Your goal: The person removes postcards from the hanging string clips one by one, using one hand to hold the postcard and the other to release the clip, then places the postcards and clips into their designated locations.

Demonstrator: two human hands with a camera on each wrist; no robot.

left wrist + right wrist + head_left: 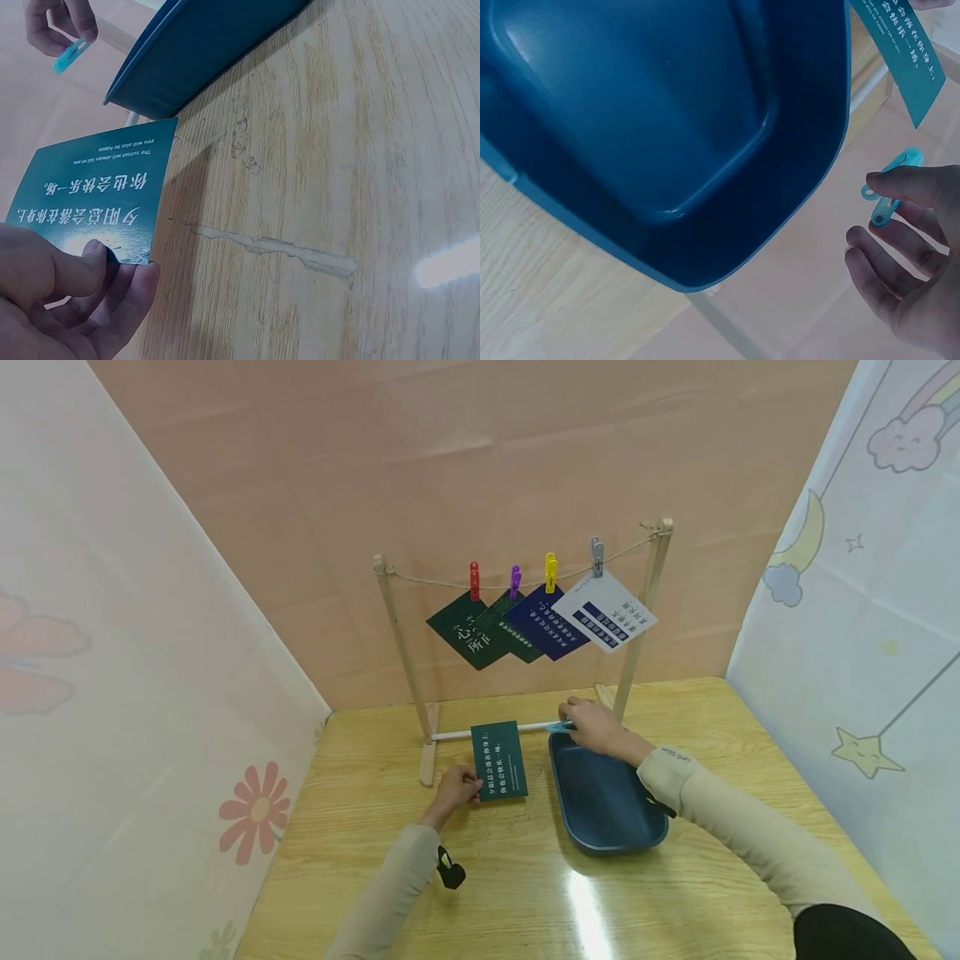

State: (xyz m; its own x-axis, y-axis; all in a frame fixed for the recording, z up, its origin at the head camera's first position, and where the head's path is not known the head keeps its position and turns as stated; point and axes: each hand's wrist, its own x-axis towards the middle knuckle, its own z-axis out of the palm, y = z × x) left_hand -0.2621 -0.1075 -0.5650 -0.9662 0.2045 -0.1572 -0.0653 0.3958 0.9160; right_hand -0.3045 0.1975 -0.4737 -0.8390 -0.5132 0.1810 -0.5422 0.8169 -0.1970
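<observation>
My left hand [459, 788] pinches a dark green card [499, 762] by its lower left corner, thumb on the printed face; white Chinese and English text shows in the left wrist view. A light blue clothespin [897, 180] is pinched between thumb and fingers of my right hand [592, 727], just above the far rim of the blue tray [573, 839]. Behind both hands, a string [442, 582] carries several cards, each hung by a corner: red clothespin [474, 582], purple clothespin [515, 582], yellow clothespin [551, 573] and grey clothespin [597, 558].
Wooden posts [405, 647] hold the string at each end, and a white rod [452, 735] joins their feet low down. The wooden table [360, 843] meets a peach backdrop [480, 460]. Printed white cloths stand to left and right.
</observation>
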